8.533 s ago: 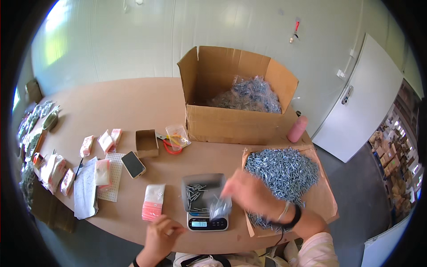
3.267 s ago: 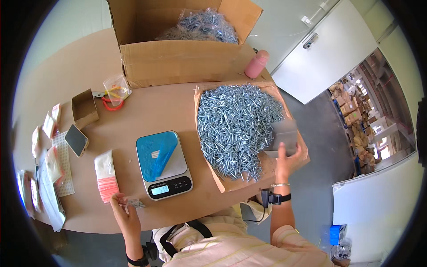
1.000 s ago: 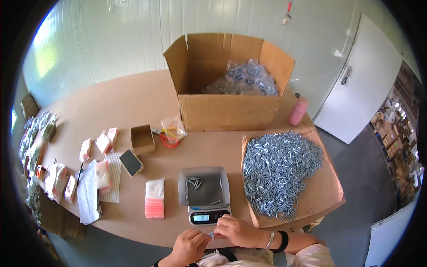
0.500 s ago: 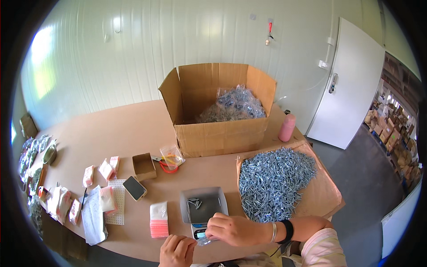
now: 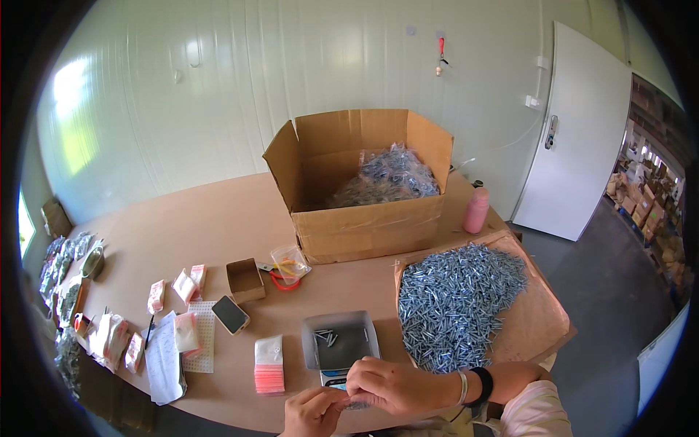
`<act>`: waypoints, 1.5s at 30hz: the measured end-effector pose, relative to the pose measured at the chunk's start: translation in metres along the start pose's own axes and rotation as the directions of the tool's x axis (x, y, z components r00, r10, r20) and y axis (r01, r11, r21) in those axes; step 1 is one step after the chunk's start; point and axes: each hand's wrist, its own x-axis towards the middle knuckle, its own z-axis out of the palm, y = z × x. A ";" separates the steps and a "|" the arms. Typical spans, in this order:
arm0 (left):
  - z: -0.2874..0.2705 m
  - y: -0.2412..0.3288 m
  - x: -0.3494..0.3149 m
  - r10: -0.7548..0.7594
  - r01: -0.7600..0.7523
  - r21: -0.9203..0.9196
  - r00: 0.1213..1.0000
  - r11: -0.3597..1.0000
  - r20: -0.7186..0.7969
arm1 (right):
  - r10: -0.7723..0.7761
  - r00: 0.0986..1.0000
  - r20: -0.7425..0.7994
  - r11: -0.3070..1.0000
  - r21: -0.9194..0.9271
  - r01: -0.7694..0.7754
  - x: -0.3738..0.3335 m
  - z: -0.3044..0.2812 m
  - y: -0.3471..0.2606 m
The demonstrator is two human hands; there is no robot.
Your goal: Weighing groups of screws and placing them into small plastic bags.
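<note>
My left hand (image 5: 312, 412) and my right hand (image 5: 393, 386) meet at the table's near edge, fingers pinched together on a small clear plastic bag (image 5: 357, 406). Most of the bag is hidden by the fingers, and its contents are hard to make out. Just beyond the hands is a small scale (image 5: 333, 381) with a grey tray (image 5: 349, 357) on top. A few loose screws (image 5: 325, 337) lie in the tray. To its left sits a stack of small plastic bags with red-striped edges (image 5: 269, 368). A large heap of silvery screws (image 5: 459, 306) spreads right of the tray.
Behind stands a large open carton (image 5: 368, 237) holding filled clear bags. A pink bottle (image 5: 476, 211) is right of it. Leftward lie red-handled scissors (image 5: 284, 282), a small open box (image 5: 246, 281), a phone (image 5: 231, 315), papers (image 5: 164, 364) and several bag bundles.
My left hand has moved right and up to meet the right hand at the bag. The whole view has shifted slightly, and the screws remain in the tray.
</note>
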 end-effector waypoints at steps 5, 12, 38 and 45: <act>0.006 -0.004 0.003 -0.040 0.042 0.068 0.999 0.997 -0.028 | 0.012 1.000 0.022 0.993 -0.114 -0.009 0.003 -0.007 -0.006; -0.001 -0.006 0.013 -0.123 0.101 -0.118 0.972 0.988 -0.201 | 0.256 0.958 -0.128 0.946 -0.173 -0.276 0.036 -0.062 0.039; -0.049 -0.154 -0.059 -0.367 0.193 0.707 0.925 0.681 0.101 | 0.525 0.777 -0.347 0.300 -0.779 -0.551 -0.123 -0.160 0.214; -0.041 -0.186 -0.051 -0.232 0.033 0.721 0.956 0.692 0.178 | 0.443 0.833 -0.333 0.479 -0.697 -0.534 -0.139 -0.185 0.206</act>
